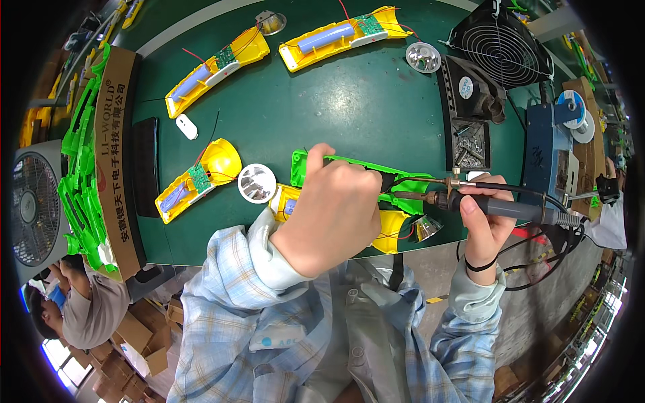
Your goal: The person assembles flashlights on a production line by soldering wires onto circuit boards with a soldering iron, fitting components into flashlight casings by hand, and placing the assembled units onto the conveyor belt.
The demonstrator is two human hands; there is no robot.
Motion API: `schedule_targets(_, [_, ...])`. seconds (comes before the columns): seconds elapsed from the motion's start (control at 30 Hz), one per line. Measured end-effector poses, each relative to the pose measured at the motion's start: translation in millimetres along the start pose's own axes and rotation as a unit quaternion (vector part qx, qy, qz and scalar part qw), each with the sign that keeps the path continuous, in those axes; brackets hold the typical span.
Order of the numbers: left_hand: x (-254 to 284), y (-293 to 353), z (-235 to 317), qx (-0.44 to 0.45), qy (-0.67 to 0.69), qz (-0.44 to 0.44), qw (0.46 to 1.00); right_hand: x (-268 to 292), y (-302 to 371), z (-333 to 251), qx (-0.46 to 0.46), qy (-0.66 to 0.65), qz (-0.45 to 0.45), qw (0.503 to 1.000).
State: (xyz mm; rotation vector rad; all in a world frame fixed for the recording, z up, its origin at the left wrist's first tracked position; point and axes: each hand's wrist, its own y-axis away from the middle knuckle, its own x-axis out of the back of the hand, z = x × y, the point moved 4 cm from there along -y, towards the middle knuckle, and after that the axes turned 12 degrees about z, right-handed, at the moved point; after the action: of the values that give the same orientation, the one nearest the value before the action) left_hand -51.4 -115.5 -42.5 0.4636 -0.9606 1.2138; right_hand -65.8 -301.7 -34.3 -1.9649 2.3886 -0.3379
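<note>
My right hand point(487, 225) is closed around the dark handle of a soldering iron point(507, 207), which has a thin metal feed tube and a cable. Its tip points left, at the right end of a bright green plastic flashlight shell point(410, 204). My left hand point(332, 211) is closed over that shell, hiding its middle and most of my fingertips. Below the hand lies a yellow flashlight shell point(391, 232), also partly covered. A silver reflector cup point(427, 228) sits at its right end, and another reflector point(256, 183) lies left of my wrist.
More yellow shells with blue batteries and circuit boards point(217, 64) lie across the green table point(269, 121). At the right are a black fan point(497, 43), a metal parts tray point(470, 144) and a blue soldering unit point(543, 141). A cardboard box point(115, 168) with green shells stands left.
</note>
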Motion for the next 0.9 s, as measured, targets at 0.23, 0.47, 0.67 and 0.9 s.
schedule_targets(0.23, [3, 1, 1, -0.011, -0.005, 0.015, 1.000, 0, 3, -4, -0.031, 0.004, 0.011, 0.999])
schedule_targets(0.47, [2, 2, 1, -0.014, -0.005, 0.033, 0.999, 11, 3, -11, -0.016, 0.004, 0.058, 0.998])
schedule_targets(0.67, [2, 2, 4, -0.018, -0.019, 0.039, 0.999, 2, 0, -8, 0.034, 0.014, 0.008, 0.999])
schedule_targets(0.9, [2, 2, 3, -0.016, -0.022, 0.033, 0.999, 0, 1, -9, 0.007, 0.010, 0.002, 1.000])
